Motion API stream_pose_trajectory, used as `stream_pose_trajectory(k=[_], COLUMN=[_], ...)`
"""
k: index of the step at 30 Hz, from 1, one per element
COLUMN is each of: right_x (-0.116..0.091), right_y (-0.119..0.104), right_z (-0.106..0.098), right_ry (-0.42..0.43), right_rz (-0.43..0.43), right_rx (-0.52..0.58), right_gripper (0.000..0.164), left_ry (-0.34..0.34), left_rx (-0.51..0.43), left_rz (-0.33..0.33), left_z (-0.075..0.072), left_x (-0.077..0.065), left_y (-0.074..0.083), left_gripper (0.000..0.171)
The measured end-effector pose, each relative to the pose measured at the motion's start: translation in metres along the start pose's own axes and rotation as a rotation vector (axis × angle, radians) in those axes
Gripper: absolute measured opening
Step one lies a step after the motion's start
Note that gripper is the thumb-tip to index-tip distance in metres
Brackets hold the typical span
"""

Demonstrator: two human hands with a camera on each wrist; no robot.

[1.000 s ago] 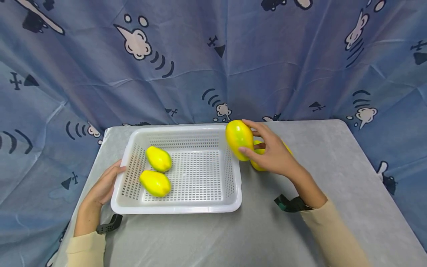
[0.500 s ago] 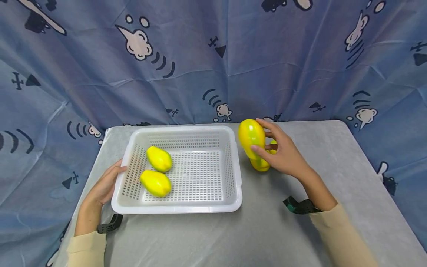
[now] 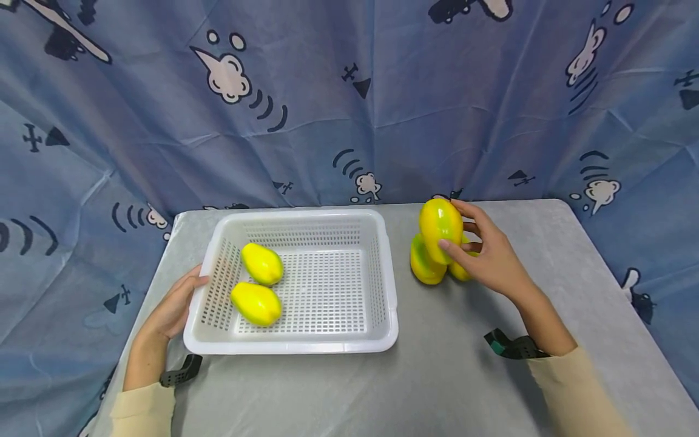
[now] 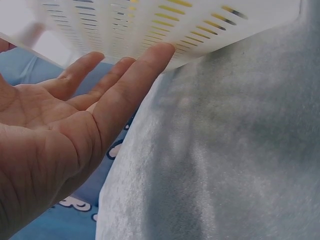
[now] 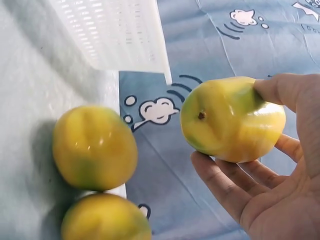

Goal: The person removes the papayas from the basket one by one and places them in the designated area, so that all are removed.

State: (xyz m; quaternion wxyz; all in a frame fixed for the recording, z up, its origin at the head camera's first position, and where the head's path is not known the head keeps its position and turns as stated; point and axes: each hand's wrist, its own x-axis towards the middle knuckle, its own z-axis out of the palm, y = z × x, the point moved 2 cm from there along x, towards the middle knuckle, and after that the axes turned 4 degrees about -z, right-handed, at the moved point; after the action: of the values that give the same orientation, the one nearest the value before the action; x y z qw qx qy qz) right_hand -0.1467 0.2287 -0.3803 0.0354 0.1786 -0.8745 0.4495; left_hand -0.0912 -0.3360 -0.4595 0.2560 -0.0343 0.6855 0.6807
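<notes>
Mango [image 3: 441, 229] right of the basket [image 3: 290, 348] fills the right hand's [image 3: 496, 258] parted fingers. The left hand's [image 3: 172, 308] straighter fingers hold the basket.

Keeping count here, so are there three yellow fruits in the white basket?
No, the white basket holds just two, the far fruit and the near fruit.

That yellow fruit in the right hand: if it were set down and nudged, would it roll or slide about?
The yellow fruit would probably roll, perhaps along a curve, since it is rounded but longer than wide. Its glossy skin shows bright highlights, so it may feel slippery. It seems firm too: the fingers make no visible dent.
</notes>
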Motion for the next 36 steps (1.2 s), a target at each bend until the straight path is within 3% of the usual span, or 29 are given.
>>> stream_pose_trajectory(k=[10,20,27,36], right_x=[-0.009,-0.014,-0.016,-0.028], right_y=[0.009,0.026,0.041,0.06], right_z=[-0.011,-0.028,-0.038,-0.05], right_ry=[0.032,0.057,0.086,0.103], right_rz=[-0.007,0.036,0.052,0.123], right_rx=[-0.035,-0.08,-0.111,-0.14], right_gripper=[0.077,0.078,0.076,0.076], left_ry=[-0.029,-0.004,-0.022,-0.004], left_rx=[-0.022,-0.019,-0.028,-0.027], left_rz=[0.02,-0.001,0.01,-0.001], left_z=[0.001,0.003,0.003,0.005], left_x=[0.0,0.0,-0.001,-0.001], left_y=[0.0,-0.002,-0.001,-0.003], left_gripper=[0.068,0.07,0.07,0.069])
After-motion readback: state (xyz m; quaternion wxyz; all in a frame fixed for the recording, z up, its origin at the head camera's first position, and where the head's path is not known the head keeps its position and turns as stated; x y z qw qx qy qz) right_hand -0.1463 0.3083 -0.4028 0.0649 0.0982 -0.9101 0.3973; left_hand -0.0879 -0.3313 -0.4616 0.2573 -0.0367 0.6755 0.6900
